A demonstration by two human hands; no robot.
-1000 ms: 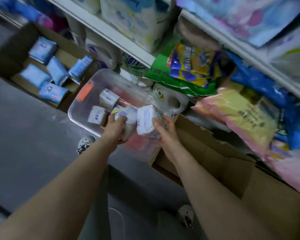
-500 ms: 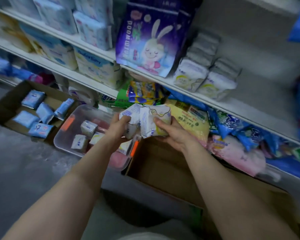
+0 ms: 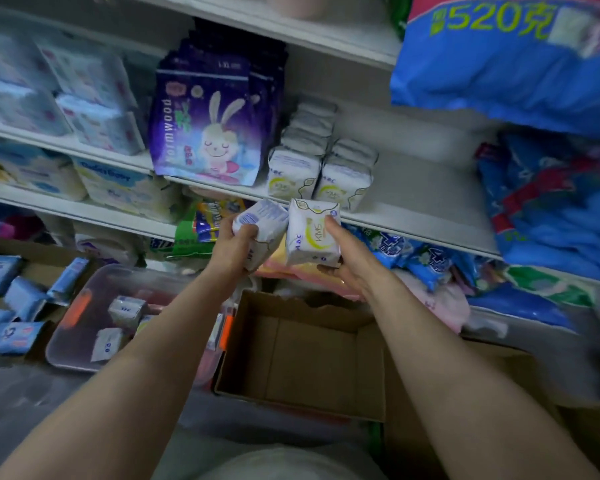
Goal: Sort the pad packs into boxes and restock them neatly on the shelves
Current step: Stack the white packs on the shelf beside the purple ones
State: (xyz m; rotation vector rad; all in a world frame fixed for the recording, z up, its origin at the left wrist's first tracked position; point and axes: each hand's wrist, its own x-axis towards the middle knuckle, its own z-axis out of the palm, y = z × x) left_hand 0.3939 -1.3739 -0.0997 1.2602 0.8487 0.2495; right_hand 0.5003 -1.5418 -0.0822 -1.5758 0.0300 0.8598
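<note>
Head view: the left hand [image 3: 234, 242] is gripping one white pad pack [image 3: 260, 225], and the right hand [image 3: 347, 256] is gripping a second pack [image 3: 312, 237], both just below the shelf [image 3: 413, 202] beside two shelved rows [image 3: 321, 168]. Judged partway: packs are remaining in the clear tub [image 3: 84, 327], blue packs [image 3: 11, 303] are lying boxed, and the cardboard box [image 3: 309, 351] is sitting unfilled.
</note>
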